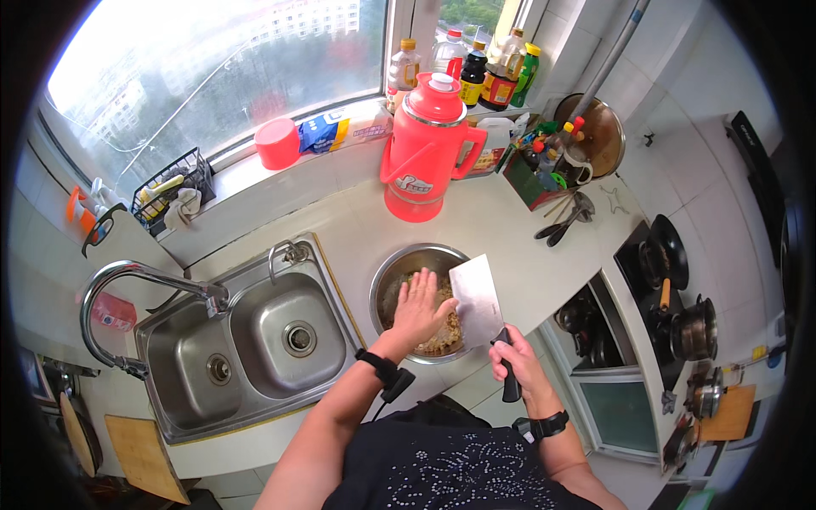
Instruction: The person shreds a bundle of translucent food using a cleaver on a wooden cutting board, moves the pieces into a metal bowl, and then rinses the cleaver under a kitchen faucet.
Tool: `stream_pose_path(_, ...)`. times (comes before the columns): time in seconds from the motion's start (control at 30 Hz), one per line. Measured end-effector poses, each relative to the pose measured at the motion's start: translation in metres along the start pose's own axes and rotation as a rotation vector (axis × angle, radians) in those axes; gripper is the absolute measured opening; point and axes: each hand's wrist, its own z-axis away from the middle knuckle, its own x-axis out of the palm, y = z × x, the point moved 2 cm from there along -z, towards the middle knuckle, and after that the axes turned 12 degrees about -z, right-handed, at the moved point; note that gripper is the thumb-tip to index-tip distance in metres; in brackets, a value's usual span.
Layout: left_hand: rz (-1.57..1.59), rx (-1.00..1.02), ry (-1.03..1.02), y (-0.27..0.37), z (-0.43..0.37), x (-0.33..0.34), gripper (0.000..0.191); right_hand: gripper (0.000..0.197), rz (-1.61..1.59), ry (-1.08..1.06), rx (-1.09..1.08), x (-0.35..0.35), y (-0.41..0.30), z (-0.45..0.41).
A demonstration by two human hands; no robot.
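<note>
My right hand (517, 363) grips the black handle of a cleaver (478, 303), whose broad steel blade is tilted up over the right side of a metal bowl (377, 280). Chopped food, brownish with some green, lies in the bowl (446, 331). My left hand (421, 306) is over the bowl with its fingers extended and close together, the thumb apart and near the blade's left edge. Nothing is held in it. Whether its palm touches the food cannot be told. Both wrists wear black straps.
A double steel sink (274, 344) with a curved faucet (127, 271) lies left of the bowl. Beyond the bowl stands a red thermos flask (424, 153). Black-handled utensils (564, 223) and a box of bottles (542, 178) are at the right, before a stove (647, 306) with pans.
</note>
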Motion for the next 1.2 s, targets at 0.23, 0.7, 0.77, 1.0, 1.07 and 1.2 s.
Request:
stream_pose_path(0.23, 0.113, 0.060, 0.242, -0.003, 0.017, -0.024, 0.069, 0.056, 0.517, 0.004, 0.043, -0.018, -0.007, -0.002)
stream_pose_path(0.7, -0.052, 0.769, 0.034, 0.063, 0.041, -0.013, 0.075, 0.029, 1.751, -0.133, -0.600, -0.016, 0.007, 0.005)
stream_pose_path(0.77, -0.070, 0.710, 0.054, 0.058, 0.036, -0.014, 0.075, 0.029, 1.749, -0.156, -0.598, -0.016, 0.005, 0.009)
stream_pose_path(1.0, -0.251, 0.358, 0.045, 0.009, 0.013, -0.004, 0.076, 0.028, 1.783, -0.179, -0.564, -0.017, -0.004, 0.031)
stream_pose_path(1.07, -0.276, 0.185, 0.013, -0.005, 0.010, -0.004, 0.070, 0.028, 1.772, -0.171, -0.561, -0.019, -0.005, 0.039)
stream_pose_path(1.2, -0.156, 0.318, 0.206, 0.013, 0.010, -0.019, 0.056, 0.027, 1.769, -0.090, -0.525, -0.022, -0.006, 0.044)
